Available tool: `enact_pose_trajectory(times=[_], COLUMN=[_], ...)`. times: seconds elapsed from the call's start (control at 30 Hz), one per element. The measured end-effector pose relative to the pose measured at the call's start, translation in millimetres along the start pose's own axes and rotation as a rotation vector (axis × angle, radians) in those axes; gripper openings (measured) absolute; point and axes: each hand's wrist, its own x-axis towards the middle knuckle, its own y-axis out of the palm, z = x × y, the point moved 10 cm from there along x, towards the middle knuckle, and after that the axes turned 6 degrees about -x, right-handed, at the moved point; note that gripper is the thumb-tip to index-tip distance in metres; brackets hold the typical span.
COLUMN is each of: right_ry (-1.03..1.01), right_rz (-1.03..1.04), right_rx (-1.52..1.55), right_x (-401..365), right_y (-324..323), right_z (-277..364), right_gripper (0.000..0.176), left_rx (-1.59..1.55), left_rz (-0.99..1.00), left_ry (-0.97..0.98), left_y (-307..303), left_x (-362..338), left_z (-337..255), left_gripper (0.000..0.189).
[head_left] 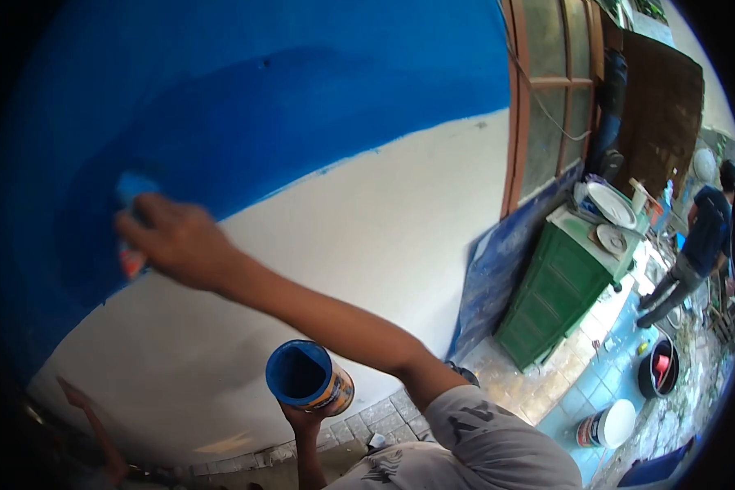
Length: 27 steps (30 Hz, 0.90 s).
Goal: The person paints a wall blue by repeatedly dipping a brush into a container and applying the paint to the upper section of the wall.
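Observation:
My right hand [167, 237] is closed around a paintbrush, blurred by motion. The paintbrush's blue-coated head [137, 186] is against or very close to the wet blue part of the wall [269, 106]; its red end shows below my fingers. Lower down, my left hand [302, 418] grips an open paint can [340, 390] from beneath and the side. Blue paint coats the can's inner wall, and its label is orange and dark. A slanting paint edge separates the blue from the white lower wall [367, 212].
Another person's arm [94, 420] appears at lower left. A wood-framed window [555, 98] borders the wall. To the right stand a green cabinet [539, 294] holding dishes, a white-lidded bucket [616, 425] and a black tub [649, 376]. A person [702, 237] stands farther back.

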Motion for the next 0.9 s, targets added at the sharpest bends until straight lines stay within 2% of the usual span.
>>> enact_pose_trajectory(times=[0.07, 0.1, 0.17, 0.23, 0.27, 0.3, 0.33, 0.37, 0.43, 0.47, 0.5, 0.53, 0.6, 0.63, 0.77, 0.83, 0.87, 0.9], right_ry=[0.03, 0.043, 0.087, 0.017, 0.256, 0.424, 0.475, 0.473, 0.349, 0.207, 0.052, 0.071, -0.029, -0.054, 0.055, -0.028, 0.018, 0.206], right_rz=[0.001, -0.009, -0.141, -0.304, -0.312, -0.403, -0.491, -0.482, -0.441, -0.399, -0.365, -0.312, -0.159, -0.144, -0.105, -0.322, -0.305, -0.31], right_rx=[0.017, 0.063, 0.123, -0.007, 0.035, 0.076, 0.151, 0.163, -0.134, -0.312, -0.351, -0.176, -0.245, -0.2, -0.026, -0.043, -0.159, -0.046], right_x=[6.2, 8.7, 12.2, 1.4, -8.6, -13.5, -13.1, -8.8, -0.1, 5.3, 16.0, 17.5, 18.1, 15.6, 24.0, 19.5, 15.3, 2.5], right_y=[3.3, 6.9, -36.4, -83.2, -101.7, -127.2, -143.1, -140.5, -139.4, -125.9, -107.0, -79.9, -16.7, 9.1, 43.0, 9.8, -5.2, -18.0], right_z=[0.6, -1.4, -27.7, -74.7, -116.0, -140.3, -143.9, -136.6, -102.1, -76.7, -42.8, -35.7, 6.6, 21.4, 28.3, 9.2, -9.8, -49.8], right_gripper=[0.036, 0.032, 0.029, 0.017, 0.011, 0.01, 0.014, 0.014, 0.011, 0.01, 0.018, 0.024, 0.029, 0.031, 0.021, 0.016, 0.014, 0.013], left_rx=[-0.008, 0.089, 0.167, 0.276, 0.263, 0.279, 0.299, 0.294, 0.188, 0.188, 0.242, 0.298, 0.298, 0.293, 0.236, 0.25, 0.249, 0.304], left_rz=[0.023, 0.06, 0.062, 0.066, 0.031, 0.028, 0.034, 0.02, 0.017, 0.02, 0.021, 0.024, 0.04, 0.049, 0.04, 0.024, 0.009, 0.009], left_ry=[-0.026, -0.041, -0.053, -0.012, -0.005, 0.009, 0.021, 0.025, -0.001, -0.005, 0.007, 0.02, 0.009, 0.003, 0.049, 0.055, 0.055, 0.073], left_y=[-10.5, -17.1, -31.4, -39.6, -43.9, -44.8, -47.7, -56.9, -75.2, -83.7, -90.3, -96.3, -98.2, -99.2, -115.0, -123.4, -129.0, -133.3], left_x=[-1.1, -0.3, -2.6, -1.3, -0.4, -0.1, 0.7, 1.1, 2.0, 3.2, 5.6, 8.6, 14.9, 19.0, 23.7, 19.6, 17.3, 16.3], left_z=[7.1, 9.9, 12.4, 4.0, -4.4, -16.3, -23.2, -21.2, -12.3, -9.1, -10.1, -12.6, -23.2, -27.3, -22.4, -26.9, -29.7, -34.6], left_gripper=[0.122, 0.122, 0.123, 0.125, 0.125, 0.125, 0.125, 0.125, 0.125, 0.125, 0.125, 0.124, 0.125, 0.126, 0.129, 0.13, 0.13, 0.129])
